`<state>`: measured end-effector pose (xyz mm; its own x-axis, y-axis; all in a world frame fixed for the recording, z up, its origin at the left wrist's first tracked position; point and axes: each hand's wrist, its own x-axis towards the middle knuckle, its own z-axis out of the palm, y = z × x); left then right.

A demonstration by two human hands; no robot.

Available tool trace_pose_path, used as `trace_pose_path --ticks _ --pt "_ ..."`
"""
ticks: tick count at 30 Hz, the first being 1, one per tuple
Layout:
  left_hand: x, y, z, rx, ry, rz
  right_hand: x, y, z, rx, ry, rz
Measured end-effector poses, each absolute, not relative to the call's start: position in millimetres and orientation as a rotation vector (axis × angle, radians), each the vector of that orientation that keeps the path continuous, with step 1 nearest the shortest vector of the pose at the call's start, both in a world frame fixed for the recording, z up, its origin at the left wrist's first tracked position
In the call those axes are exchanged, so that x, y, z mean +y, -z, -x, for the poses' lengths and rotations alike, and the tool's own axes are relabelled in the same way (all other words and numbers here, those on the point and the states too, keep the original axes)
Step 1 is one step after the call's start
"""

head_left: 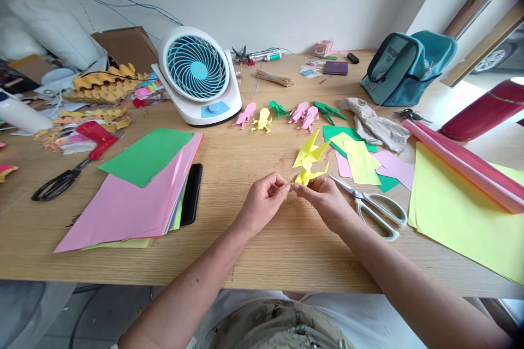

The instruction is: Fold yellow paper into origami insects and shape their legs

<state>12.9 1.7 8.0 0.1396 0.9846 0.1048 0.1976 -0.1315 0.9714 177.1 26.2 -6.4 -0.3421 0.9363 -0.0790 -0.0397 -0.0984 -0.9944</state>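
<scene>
Both hands meet over the table's middle at a yellow folded-paper figure (308, 175). My left hand (264, 199) is closed in a pinch at the figure's left end. My right hand (323, 196) is closed around its near side, thumb toward the left fingertips; the fingers partly hide its lower part. Just behind it stands another yellow origami piece (309, 147) with pointed wings. Scissors with pale handles (379, 210) lie beside my right hand. Farther back is a row of small origami animals: pink (245, 115), yellow (262, 120) and green (278, 109) ones.
A white fan (200, 73) stands at the back left. Coloured paper sheets (126, 207) overlap a black phone (191, 193) on the left. Paper offcuts (360, 161), yellow sheets (462, 218), a red bottle (487, 109) and a teal bag (403, 73) occupy the right.
</scene>
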Motion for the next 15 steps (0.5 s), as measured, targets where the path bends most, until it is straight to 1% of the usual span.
trace_pose_path --ticks 7,15 --pt "4.6 -3.9 -10.9 1.178 -1.056 -1.576 26.1 7.0 -178.2 -1.406 -1.566 0.995" --pt "2.8 -5.3 -9.7 1.188 -0.931 -1.574 30.7 13.9 -179.2 -1.301 -1.46 1.12"
